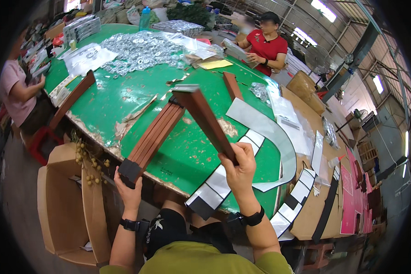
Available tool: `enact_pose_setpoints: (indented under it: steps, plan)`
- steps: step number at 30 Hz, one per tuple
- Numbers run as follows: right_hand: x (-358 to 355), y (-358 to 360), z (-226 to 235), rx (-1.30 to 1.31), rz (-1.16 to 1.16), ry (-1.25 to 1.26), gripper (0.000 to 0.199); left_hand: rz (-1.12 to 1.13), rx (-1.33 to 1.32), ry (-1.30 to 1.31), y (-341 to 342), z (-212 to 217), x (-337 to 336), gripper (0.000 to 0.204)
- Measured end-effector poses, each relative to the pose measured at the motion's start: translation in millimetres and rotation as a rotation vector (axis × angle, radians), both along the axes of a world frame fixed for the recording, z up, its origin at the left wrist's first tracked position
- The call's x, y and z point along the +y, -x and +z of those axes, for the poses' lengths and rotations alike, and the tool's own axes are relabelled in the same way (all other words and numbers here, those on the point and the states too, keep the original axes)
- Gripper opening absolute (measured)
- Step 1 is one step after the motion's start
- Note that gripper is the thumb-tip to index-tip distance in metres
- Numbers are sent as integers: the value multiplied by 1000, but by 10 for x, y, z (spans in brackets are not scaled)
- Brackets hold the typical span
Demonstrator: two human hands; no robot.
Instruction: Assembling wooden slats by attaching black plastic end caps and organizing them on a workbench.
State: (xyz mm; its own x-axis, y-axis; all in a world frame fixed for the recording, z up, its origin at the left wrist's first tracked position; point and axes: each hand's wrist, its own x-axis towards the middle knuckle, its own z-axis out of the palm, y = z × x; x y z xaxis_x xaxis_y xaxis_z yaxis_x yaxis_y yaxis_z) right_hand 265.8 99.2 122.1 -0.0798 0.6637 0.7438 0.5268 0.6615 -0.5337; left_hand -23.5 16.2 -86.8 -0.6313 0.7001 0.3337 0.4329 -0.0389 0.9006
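While I stood beside the green table, this was how things lay, nearest first.

Left hand: the left hand (129,192) gripped the near end of a bundle of brown bars (153,139), fingers closed round its dark end cap at the table's near edge.
Bundle axis: its long axis ran from that near end up and to the right, the far end lying on the green table (123,98).
Right hand: the right hand (240,165) was clamped, fingers wrapped tight, on the lower end of a single brown bar (204,119).
Single bar axis: it was held off the table, tilted, its free end pointing up and to the left, above the bundle's far end.
Near edge: curved strips with black and silver sections (223,176) lay just right of the hands; a cardboard box (61,201) stood below on the left.
Mid table: another brown bar (232,85) lay beyond the raised one.
Far table: a heap of small silvery rings (139,50) was spread across the top.
Others: a person in a red shirt (268,45) worked at the far side; a person in pink (16,89) stood at the left.
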Motion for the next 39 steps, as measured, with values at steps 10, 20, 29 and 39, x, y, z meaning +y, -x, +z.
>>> enact_pose_setpoints:
  steps: [10,20,29,39]
  plan:
    - [126,4,-329,332,-7,512,19,-9,30,-92,16,-37,71,88]
    - [-153,48,-128,1163,567,1184,48,-5,34,-93,21,4,59,81]
    - [-93,226,-170,453,268,758,33,14,106,-92,17,68,59,84]
    - [162,485,-608,-191,84,967,40,5,115,-98,19,151,40,79]
